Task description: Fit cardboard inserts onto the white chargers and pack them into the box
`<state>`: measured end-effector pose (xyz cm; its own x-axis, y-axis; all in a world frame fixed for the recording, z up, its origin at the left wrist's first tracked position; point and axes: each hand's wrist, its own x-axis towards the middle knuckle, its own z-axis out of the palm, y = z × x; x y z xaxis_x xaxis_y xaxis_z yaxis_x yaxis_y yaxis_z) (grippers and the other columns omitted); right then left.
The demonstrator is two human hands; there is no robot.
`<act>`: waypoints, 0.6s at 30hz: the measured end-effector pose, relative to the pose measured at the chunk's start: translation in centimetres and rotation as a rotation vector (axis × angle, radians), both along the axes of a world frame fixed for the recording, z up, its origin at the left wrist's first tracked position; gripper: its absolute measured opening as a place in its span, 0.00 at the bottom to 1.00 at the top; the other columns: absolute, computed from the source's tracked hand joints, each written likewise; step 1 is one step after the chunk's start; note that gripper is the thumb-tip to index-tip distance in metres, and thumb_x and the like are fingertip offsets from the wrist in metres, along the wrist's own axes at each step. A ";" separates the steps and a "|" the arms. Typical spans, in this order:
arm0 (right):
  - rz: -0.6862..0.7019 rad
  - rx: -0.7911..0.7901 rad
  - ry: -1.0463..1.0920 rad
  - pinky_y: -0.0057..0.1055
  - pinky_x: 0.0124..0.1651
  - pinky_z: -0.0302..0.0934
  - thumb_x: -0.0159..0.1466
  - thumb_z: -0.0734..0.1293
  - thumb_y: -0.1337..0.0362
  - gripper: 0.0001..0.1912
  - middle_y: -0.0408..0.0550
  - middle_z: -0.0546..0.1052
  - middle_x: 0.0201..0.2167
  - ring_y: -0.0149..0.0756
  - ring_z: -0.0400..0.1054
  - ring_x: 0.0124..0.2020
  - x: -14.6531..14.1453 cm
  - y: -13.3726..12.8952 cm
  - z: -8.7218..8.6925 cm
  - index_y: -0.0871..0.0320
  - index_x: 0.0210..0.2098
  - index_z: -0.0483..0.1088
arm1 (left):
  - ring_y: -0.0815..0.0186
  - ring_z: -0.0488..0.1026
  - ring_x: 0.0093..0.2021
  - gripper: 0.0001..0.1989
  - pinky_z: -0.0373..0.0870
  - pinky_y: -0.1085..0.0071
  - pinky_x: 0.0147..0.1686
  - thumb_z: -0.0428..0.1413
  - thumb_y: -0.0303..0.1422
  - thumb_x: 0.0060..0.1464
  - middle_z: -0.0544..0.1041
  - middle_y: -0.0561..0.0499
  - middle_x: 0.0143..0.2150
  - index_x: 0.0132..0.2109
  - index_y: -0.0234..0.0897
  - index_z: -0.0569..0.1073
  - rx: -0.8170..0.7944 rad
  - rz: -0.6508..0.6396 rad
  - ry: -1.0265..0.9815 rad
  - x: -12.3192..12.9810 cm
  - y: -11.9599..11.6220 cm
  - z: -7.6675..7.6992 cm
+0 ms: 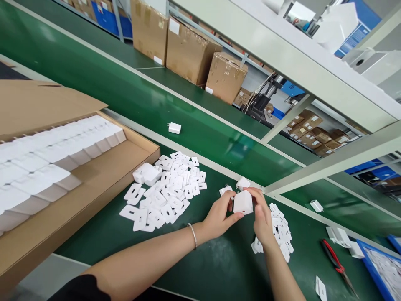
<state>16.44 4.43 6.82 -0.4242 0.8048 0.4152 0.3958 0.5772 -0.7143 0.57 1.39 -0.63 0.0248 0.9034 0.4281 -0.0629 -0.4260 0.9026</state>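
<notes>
A white charger housing (243, 202) with a small slot near its lower edge is held between my two hands above the green work surface. My left hand (219, 214) grips its left side, the thumb along the lower edge. On the right, my right hand (262, 215) has its fingers closed against the upper right corner. Just behind my hands are a white plug adapter (242, 183) and another one (224, 190), partly hidden by my left fingers. A heap of white slotted plates (171, 190) lies to the left, and a smaller pile of plates (282, 230) is beside my right wrist.
An open cardboard box (138, 152) with rows of white units (56, 146) stands at left. Red-handled pliers (334, 257) and a blue-rimmed tray (372, 267) are at right. One adapter (174, 128) lies on the green conveyor belt (206, 142). A metal post (328, 161) rises behind my hands.
</notes>
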 end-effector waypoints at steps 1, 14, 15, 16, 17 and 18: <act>0.012 -0.019 0.017 0.49 0.56 0.66 0.75 0.57 0.47 0.22 0.54 0.71 0.55 0.49 0.68 0.56 -0.1 -0.6 0.0 0.49 0.59 0.70 | 0.61 0.67 0.36 0.26 0.65 0.65 0.37 0.54 0.55 0.64 0.71 0.48 0.42 0.53 0.37 0.66 0.009 -0.005 0.011 0.0 -0.1 0.0; -0.039 0.023 -0.014 0.40 0.44 0.67 0.71 0.65 0.50 0.17 0.50 0.74 0.42 0.45 0.70 0.42 2.9 -0.1 -2.9 0.51 0.54 0.73 | 0.61 0.67 0.40 0.25 0.71 0.61 0.42 0.60 0.43 0.62 0.67 0.43 0.54 0.60 0.39 0.63 -0.040 -0.076 0.159 0.2 -0.3 -0.5; -0.029 0.027 -0.048 0.41 0.45 0.66 0.71 0.66 0.51 0.17 0.50 0.74 0.42 0.45 0.70 0.42 3.0 -0.2 -2.7 0.51 0.55 0.72 | 0.62 0.68 0.40 0.26 0.72 0.61 0.43 0.59 0.42 0.63 0.66 0.42 0.56 0.63 0.41 0.61 -0.035 -0.095 0.148 0.2 -0.3 -0.5; -0.021 0.027 -0.075 0.41 0.45 0.67 0.71 0.66 0.52 0.17 0.50 0.74 0.43 0.45 0.70 0.43 3.1 -0.2 -2.6 0.51 0.55 0.72 | 0.62 0.68 0.41 0.26 0.73 0.60 0.45 0.58 0.40 0.65 0.65 0.43 0.57 0.65 0.43 0.60 -0.026 -0.117 0.146 0.2 -0.3 -0.5; -0.015 0.023 -0.094 0.42 0.46 0.67 0.71 0.67 0.53 0.17 0.50 0.74 0.43 0.45 0.70 0.43 3.1 -0.2 -2.6 0.51 0.56 0.72 | 0.62 0.69 0.41 0.26 0.74 0.59 0.46 0.57 0.38 0.66 0.65 0.43 0.58 0.67 0.45 0.60 -0.013 -0.137 0.150 0.2 -0.3 -0.5; -0.012 0.017 -0.102 0.42 0.46 0.67 0.70 0.68 0.54 0.17 0.50 0.74 0.44 0.45 0.70 0.43 3.1 -0.3 -2.6 0.50 0.56 0.72 | 0.62 0.69 0.42 0.25 0.74 0.59 0.48 0.55 0.37 0.67 0.65 0.44 0.59 0.68 0.47 0.59 -0.001 -0.151 0.155 0.1 -0.2 -0.4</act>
<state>19.55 4.17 4.21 -0.4551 0.8034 0.3840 0.4732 0.5835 -0.6600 0.68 1.17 -1.07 0.2255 0.8849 0.4076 0.0137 -0.4212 0.9069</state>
